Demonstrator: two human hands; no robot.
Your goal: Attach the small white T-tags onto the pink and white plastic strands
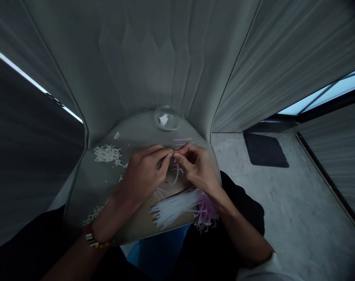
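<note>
Both hands meet fingertip to fingertip above the grey chair seat (127, 136). My left hand (148, 168) is pinched closed, and what lies between its tips is too small to name. My right hand (195, 164) is pinched too, with a thin whitish strip (176, 175) hanging in a curve below its fingertips. Just under the hands lies a bundle of white strips (174, 208), beside a bunch of purple strips (206, 212). A few thin purple strips (182, 139) rest beyond my right hand.
A pile of small white pieces (107, 153) lies at the seat's left, another (94, 214) near my left wrist. A clear round dish (177, 121) holding a white piece (163, 120) stands by the backrest (148, 58). A dark mat (265, 150) lies on the floor.
</note>
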